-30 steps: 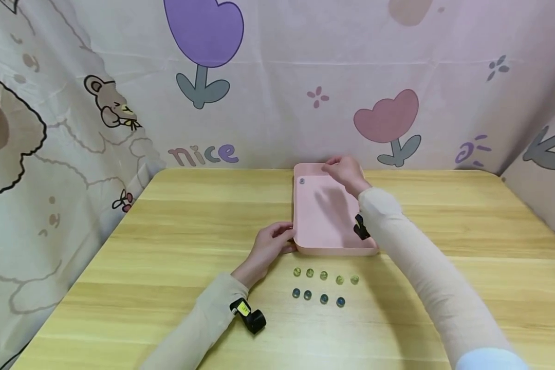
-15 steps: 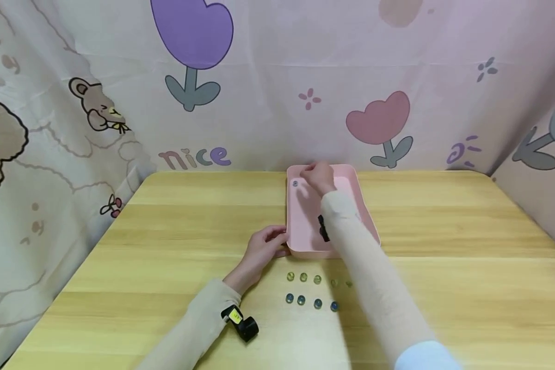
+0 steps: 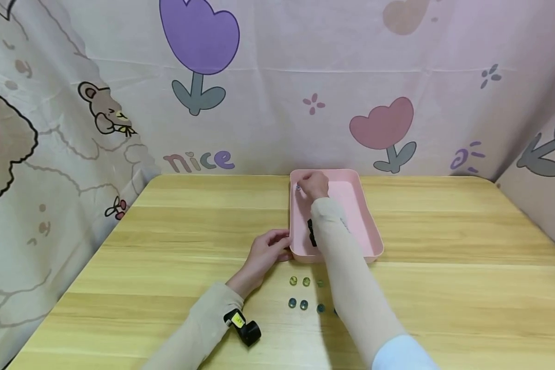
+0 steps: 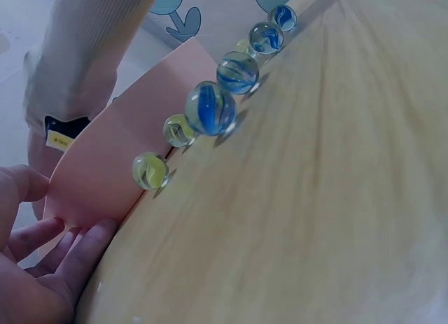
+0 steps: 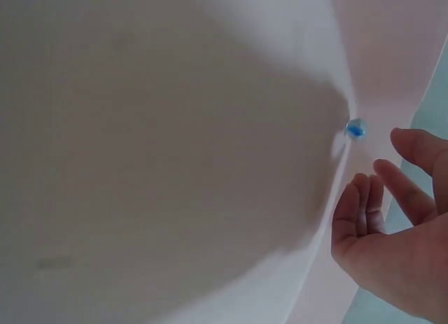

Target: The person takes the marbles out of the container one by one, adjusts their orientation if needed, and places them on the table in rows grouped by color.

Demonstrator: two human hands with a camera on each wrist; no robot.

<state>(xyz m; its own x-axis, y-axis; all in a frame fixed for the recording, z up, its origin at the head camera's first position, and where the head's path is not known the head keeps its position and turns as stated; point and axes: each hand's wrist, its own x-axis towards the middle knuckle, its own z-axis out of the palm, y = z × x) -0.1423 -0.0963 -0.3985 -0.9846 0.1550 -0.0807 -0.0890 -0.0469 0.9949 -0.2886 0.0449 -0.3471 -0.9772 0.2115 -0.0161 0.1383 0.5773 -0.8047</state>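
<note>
A pink tray [image 3: 371, 237] lies on the wooden table. My right hand [image 3: 315, 186] reaches into its far left corner, right at a small marble [image 3: 298, 188]. In the right wrist view this marble [image 5: 355, 129] is clear with blue inside and sits against the wall; thumb and forefinger are spread just beside it. My left hand [image 3: 264, 254] touches the tray's near left side, its fingertips [image 4: 98, 234] against the outer wall. Before the tray lie rows of yellow-swirled marbles [image 3: 307, 281] and blue-swirled marbles [image 3: 303, 304], partly hidden by my right forearm.
The wooden tabletop [image 3: 203, 216] extends to both sides of the tray. A printed curtain [image 3: 277, 103] hangs along the far edge and the left side. A black wrist camera [image 3: 247, 331] sits on my left sleeve, close to the marbles.
My right hand has moved left from the tray's far rim, down to the marble in the corner. Its forearm now covers some marbles in the rows. My left hand stays at the tray.
</note>
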